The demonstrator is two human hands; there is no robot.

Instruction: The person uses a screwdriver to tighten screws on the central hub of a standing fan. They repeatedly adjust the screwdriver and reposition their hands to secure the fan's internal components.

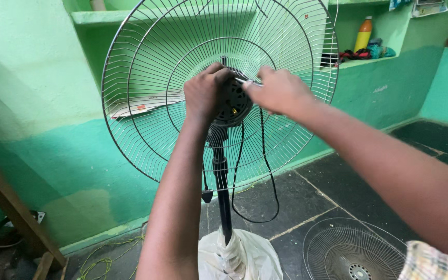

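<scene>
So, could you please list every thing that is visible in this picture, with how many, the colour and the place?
wire fan guard: 1, silver, mounted upright on the stand, centre
fan motor: 1, black, at the middle of the guard
stand pole: 1, black, below the motor
cable: 1, black, hanging in a loop from the motor
plastic cover: 1, whitish, wrapped round the stand's base
second fan guard: 1, silver, lying on the dark floor, lower right
bottle: 1, yellow with orange cap, in the wall niche, upper right
wooden furniture: 1, brown, left edge
left hand: 1, gripping the motor
right hand: 1, holding a thin tool at the motor; kind unclear
</scene>
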